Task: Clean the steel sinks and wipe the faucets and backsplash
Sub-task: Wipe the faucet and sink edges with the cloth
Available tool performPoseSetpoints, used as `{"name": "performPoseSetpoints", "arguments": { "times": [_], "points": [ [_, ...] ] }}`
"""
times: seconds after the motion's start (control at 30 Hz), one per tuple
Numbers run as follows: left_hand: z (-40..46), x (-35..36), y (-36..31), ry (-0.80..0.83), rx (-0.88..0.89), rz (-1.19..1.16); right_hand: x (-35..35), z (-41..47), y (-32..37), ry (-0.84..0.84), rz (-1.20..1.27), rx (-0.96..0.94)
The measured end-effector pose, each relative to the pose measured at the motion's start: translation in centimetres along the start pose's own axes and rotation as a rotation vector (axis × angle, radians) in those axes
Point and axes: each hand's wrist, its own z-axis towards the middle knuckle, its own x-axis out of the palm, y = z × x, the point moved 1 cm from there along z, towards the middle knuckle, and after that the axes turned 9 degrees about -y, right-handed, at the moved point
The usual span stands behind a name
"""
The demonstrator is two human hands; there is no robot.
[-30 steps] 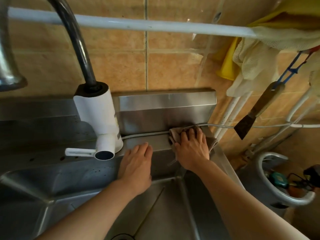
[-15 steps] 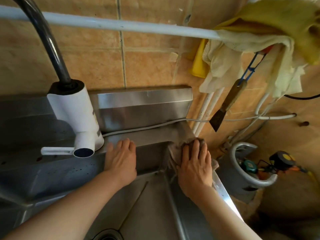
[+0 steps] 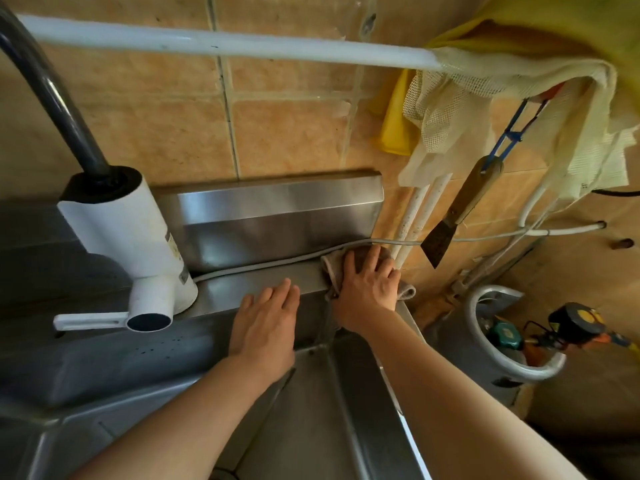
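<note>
Right hand (image 3: 369,289) pressing cloth (image 3: 332,268) on sink (image 3: 263,282) ledge, left hand (image 3: 266,320) flat

This is a working kitchen's wash-up corner, plain and utilitarian rather than a tidy home counter. A deep stainless steel sink (image 3: 311,410) with a steel backsplash (image 3: 277,216) stands against a wall of orange-tan tiles (image 3: 287,133), with a white electric tap heater (image 3: 128,237) and its dark gooseneck spout (image 3: 52,95) at the far left. To the right, mesh cloths (image 3: 450,109) hang over a white pipe (image 3: 225,43), a scraper (image 3: 460,213) dangles from a blue cord, and a gas cylinder (image 3: 512,341) with its regulator stands on the floor beside bare pipes.
</note>
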Motion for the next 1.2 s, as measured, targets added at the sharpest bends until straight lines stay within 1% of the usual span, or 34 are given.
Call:
{"name": "performPoseSetpoints", "arguments": {
  "times": [0.1,0.2,0.3,0.37,0.47,0.53,0.63,0.77,0.83,0.9,1.0,1.1,1.2],
  "points": [
    [0.1,0.0,-0.1,0.007,-0.018,0.015,-0.1,0.9,-0.3,0.019,0.025,-0.056],
    [0.0,-0.2,-0.4,0.039,-0.046,0.025,-0.4,-0.4,-1.1,0.036,0.08,-0.074],
    [0.1,-0.5,-0.7,0.086,-0.07,0.029,-0.8,-4.2,-2.4,-0.029,0.122,-0.078],
    [0.1,-0.7,-0.7,0.099,-0.078,0.036,-1.2,-7.3,-3.4,-0.024,0.112,-0.072],
    [0.3,-1.5,-0.7,0.136,-0.088,0.039,-1.5,-11.9,-4.8,0.026,0.108,-0.048],
    [0.5,-2.2,-1.0,0.17,-0.078,0.059,-1.6,-14.8,-5.7,-0.018,0.097,-0.002],
    [-0.7,-2.8,-2.6,0.146,-0.014,0.024,-1.6,-19.4,-7.1,0.007,0.11,0.095],
    [-3.9,-2.6,-6.9,0.119,0.258,-0.167,-1.5,-26.4,-9.0,-0.018,0.063,0.147],
    [-5.1,-2.2,-8.5,0.137,0.347,-0.231,-1.5,-28.5,-9.5,0.036,0.026,0.154],
    [-5.7,-1.7,-9.3,0.171,0.362,-0.259,-1.6,-28.8,-9.3,0.079,0.014,0.181],
    [-5.6,-1.6,-9.1,0.172,0.341,-0.303,-1.5,-26.2,-8.4,0.08,0.012,0.195],
    [-5.2,-1.8,-8.8,0.184,0.352,-0.282,-1.9,-22.4,-7.2,0.029,0.063,0.167],
    [-4.9,-1.9,-8.7,0.203,0.354,-0.228,-1.6,-18.7,-6.5,0.039,0.087,0.098]
  ]
}}
